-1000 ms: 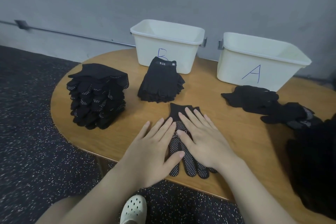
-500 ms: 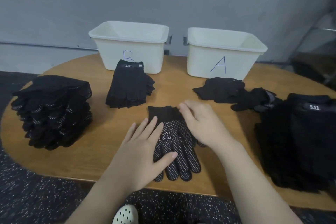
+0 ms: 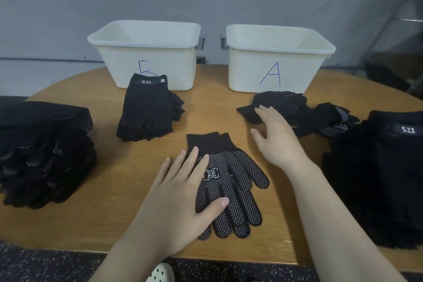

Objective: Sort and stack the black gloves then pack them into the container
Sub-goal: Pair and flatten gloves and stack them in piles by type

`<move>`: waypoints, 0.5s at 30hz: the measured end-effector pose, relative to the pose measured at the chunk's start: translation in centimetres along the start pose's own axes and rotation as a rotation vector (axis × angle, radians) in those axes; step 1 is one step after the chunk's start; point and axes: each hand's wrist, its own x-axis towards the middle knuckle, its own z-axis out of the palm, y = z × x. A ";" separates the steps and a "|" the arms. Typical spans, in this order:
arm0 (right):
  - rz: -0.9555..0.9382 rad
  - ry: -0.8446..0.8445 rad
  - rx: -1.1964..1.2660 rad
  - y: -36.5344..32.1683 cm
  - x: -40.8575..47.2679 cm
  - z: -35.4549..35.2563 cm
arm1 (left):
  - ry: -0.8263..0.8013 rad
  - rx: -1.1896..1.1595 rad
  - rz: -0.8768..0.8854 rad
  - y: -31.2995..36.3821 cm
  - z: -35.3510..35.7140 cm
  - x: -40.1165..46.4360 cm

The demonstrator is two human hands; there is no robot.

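The left hand (image 3: 183,197) lies flat with straight fingers on the dotted glove (image 3: 231,181), pressing it against the counter (image 3: 217,119) near the front edge. The right hand (image 3: 278,142), which a moment ago rested on that same glove, has lifted off and now reaches, fingers loosely spread and holding nothing, to the loose gloves (image 3: 297,110) lying in front of bin A (image 3: 279,52); its fingertips are at the pile's near edge. This suggests the flattened glove is finished and the next one is about to be taken for sorting. Further out, a small stack of fingerless gloves (image 3: 146,110) leans at bin B (image 3: 146,50), a tall dotted stack (image 3: 43,151) sits at far left, and a large dark stack (image 3: 380,178) at right. Both bins look empty, so packing has not begun.
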 end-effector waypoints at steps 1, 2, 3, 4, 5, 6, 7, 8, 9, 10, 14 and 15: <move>0.008 -0.022 -0.018 0.1 0.2 0.2 | -0.007 -0.002 0.002 0.0 0.0 0.0; 0.022 -0.043 -0.034 0.1 0.4 0.4 | -0.013 0.003 0.006 -0.1 -0.1 0.1; 0.041 -0.062 -0.054 0.1 0.6 0.5 | -0.017 0.008 0.013 -0.1 -0.2 0.2; 0.059 -0.078 -0.078 0.1 0.8 0.6 | -0.020 0.010 0.021 -0.1 -0.2 0.2; 0.075 -0.084 -0.104 0.0 0.9 0.8 | -0.022 0.012 0.028 -0.1 -0.2 0.3; 0.085 -0.076 -0.123 0.0 1.1 0.9 | -0.024 0.015 0.033 -0.1 -0.3 0.4; 0.093 -0.056 -0.137 0.0 1.2 1.1 | -0.027 0.017 0.035 -0.2 -0.3 0.4; 0.100 -0.031 -0.149 0.0 1.4 1.2 | -0.032 0.018 0.035 -0.2 -0.3 0.5; 0.107 -0.001 -0.163 -0.1 1.6 1.3 | -0.036 0.019 0.033 -0.1 -0.3 0.5; 0.112 0.039 -0.175 -0.1 1.9 1.3 | -0.039 0.024 0.033 -0.1 -0.4 0.4; 0.140 0.210 -0.140 -0.3 2.3 1.4 | -0.030 0.040 0.034 0.0 -0.5 0.3; 0.144 0.227 -0.125 -0.2 2.3 1.4 | -0.026 0.034 0.035 0.0 -0.5 0.3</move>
